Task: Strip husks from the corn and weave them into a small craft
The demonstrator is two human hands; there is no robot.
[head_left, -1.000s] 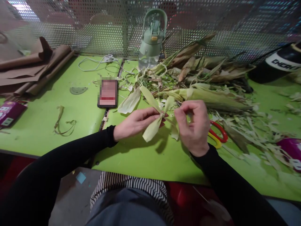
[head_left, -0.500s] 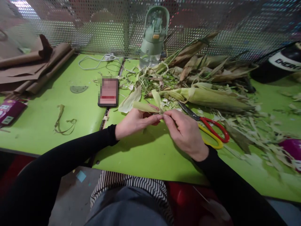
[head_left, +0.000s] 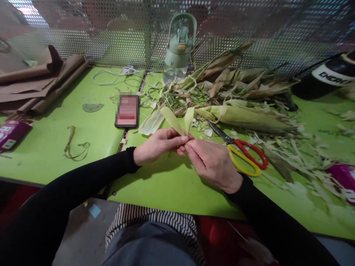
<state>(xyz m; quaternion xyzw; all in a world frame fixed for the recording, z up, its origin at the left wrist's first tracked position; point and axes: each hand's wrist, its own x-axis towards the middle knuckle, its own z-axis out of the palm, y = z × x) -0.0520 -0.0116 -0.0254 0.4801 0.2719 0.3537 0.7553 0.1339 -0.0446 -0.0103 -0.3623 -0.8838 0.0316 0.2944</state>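
Observation:
My left hand (head_left: 159, 145) and my right hand (head_left: 211, 160) meet over the green table (head_left: 166, 184), fingertips pinched together on a small bundle of pale corn husk strips (head_left: 177, 121). Two husk blades fan up and away from the pinch. Both hands are closed on the bundle's base. Just right of my right hand lie scissors (head_left: 244, 155) with red and yellow handles, blades pointing up-left.
A heap of corn husks and an unpeeled cob (head_left: 246, 116) fills the table's back right. A green water bottle (head_left: 179, 46) stands against the perforated screen. A phone (head_left: 127, 110), white cable (head_left: 116, 74), brown paper (head_left: 39, 81) and purple packets (head_left: 11, 133) lie left.
The husk strips, spread like a cross a second ago, are now gathered upright. My right hand dropped from above to meet the left, uncovering the scissors.

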